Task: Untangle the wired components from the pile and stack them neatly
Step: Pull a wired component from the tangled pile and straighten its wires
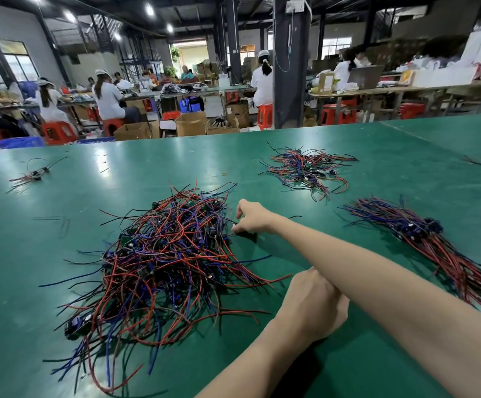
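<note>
At the surface's (147, 162) centre, the tangled pile (164, 254) is large; a combed stack (423, 234) lies at three o'clock. The right hand (250, 218) pinches a wired component (235, 228) at the pile's edge. The left hand (314, 300) sits half hidden, and I cannot tell its grip. Most of the sorting looks undone.

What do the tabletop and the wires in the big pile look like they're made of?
Tabletop: likely a green rubber or vinyl mat, semi-glossy, since ceiling lights reflect softly. Wires: apparently plastic-insulated in red, blue and black, thin and flexible, judging by their loose curves.
</note>
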Demonstrator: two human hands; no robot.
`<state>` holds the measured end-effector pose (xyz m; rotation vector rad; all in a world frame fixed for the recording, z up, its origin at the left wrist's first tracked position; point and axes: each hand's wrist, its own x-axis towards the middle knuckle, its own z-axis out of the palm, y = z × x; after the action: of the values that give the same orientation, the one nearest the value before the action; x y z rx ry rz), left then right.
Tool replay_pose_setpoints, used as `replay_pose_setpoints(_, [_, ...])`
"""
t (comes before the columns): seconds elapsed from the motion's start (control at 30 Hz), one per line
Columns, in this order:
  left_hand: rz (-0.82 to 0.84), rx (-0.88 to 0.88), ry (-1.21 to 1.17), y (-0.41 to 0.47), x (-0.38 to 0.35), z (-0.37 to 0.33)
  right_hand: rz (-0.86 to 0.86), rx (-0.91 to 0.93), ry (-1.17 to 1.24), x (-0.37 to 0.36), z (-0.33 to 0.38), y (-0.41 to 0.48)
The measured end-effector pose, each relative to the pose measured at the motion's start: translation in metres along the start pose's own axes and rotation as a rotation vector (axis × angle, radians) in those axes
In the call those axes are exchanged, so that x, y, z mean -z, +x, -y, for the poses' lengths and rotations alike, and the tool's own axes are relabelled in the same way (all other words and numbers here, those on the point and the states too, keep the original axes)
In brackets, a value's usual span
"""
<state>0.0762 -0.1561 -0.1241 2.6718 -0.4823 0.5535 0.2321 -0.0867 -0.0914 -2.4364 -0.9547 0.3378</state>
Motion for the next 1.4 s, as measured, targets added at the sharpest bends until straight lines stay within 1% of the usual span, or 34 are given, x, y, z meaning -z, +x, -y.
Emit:
replay_pose_setpoints(0.07, [0.036,0.074,-0.015,0.001,0.006,-0.004,-0.028,-0.034,0.084,0.006,-0.001,-0.001])
replay_pose_setpoints(0.1, [0.011,0.080,-0.032,0.001,0.009,-0.004,-0.046,-0.030,0.124,0.010,-0.001,-0.002])
replay_pose_setpoints(0.13, [0.025,0.091,-0.044,0.001,0.013,-0.008,-0.072,-0.026,0.170,0.016,0.001,-0.004])
replay_pose_setpoints(0.23, [-0.015,0.069,-0.129,-0.001,0.017,-0.011,-0.137,-0.001,0.291,0.040,0.000,-0.012])
replay_pose_setpoints(0.3, [-0.013,0.061,-0.130,-0.001,0.014,-0.010,-0.175,0.007,0.362,0.059,-0.003,-0.022])
replay_pose_setpoints(0.33, [-0.014,0.062,-0.125,0.000,0.010,-0.007,-0.185,0.009,0.434,0.068,-0.005,-0.027])
replay_pose_setpoints(0.43, [-0.025,0.064,-0.105,0.003,0.001,-0.003,-0.189,-0.015,0.767,0.092,-0.012,-0.045])
replay_pose_setpoints(0.53, [-0.051,0.061,-0.067,0.005,-0.010,0.002,-0.188,-0.010,1.000,0.103,-0.021,-0.068])
replay_pose_setpoints(0.6, [-0.125,0.049,-0.057,0.006,-0.013,0.004,-0.197,-0.028,1.128,0.105,-0.030,-0.084])
replay_pose_setpoints(0.67, [-0.274,0.077,-0.138,0.006,-0.013,0.005,-0.211,-0.060,1.244,0.102,-0.043,-0.099])
replay_pose_setpoints(0.7, [-0.391,0.137,-0.225,0.006,-0.011,0.005,-0.213,-0.078,1.304,0.100,-0.049,-0.107])
replay_pose_setpoints(0.77, [-0.610,0.327,-0.449,0.007,-0.007,0.008,-0.193,-0.107,1.427,0.093,-0.062,-0.123])
replay_pose_setpoints(0.8, [-0.644,0.438,-0.556,0.009,-0.005,0.010,-0.176,-0.124,1.486,0.088,-0.067,-0.130])
replay_pose_setpoints(0.83, [-0.629,0.528,-0.636,0.011,-0.004,0.013,-0.162,-0.143,1.543,0.082,-0.071,-0.137])
replay_pose_setpoints(0.9, [-0.521,0.605,-0.692,0.013,-0.003,0.015,-0.123,-0.176,1.622,0.068,-0.076,-0.149])
replay_pose_setpoints(0.97, [-0.435,0.595,-0.675,0.016,-0.001,0.013,-0.065,-0.191,1.636,0.051,-0.077,-0.160])
replay_pose_setpoints(1.07, [-0.462,0.527,-0.740,0.019,0.003,0.011,-0.015,-0.181,1.624,0.032,-0.075,-0.173])
replay_pose_setpoints(1.17, [-0.436,0.523,-0.786,0.019,0.002,0.015,-0.044,-0.166,1.595,0.027,-0.075,-0.181])
replay_pose_setpoints(1.3, [-0.367,0.571,-0.945,0.019,-0.002,0.017,-0.107,-0.168,1.596,0.026,-0.073,-0.183])
replay_pose_setpoints(1.4, [-0.347,0.575,-1.008,0.020,-0.002,0.021,-0.100,-0.148,1.541,0.024,-0.073,-0.186])
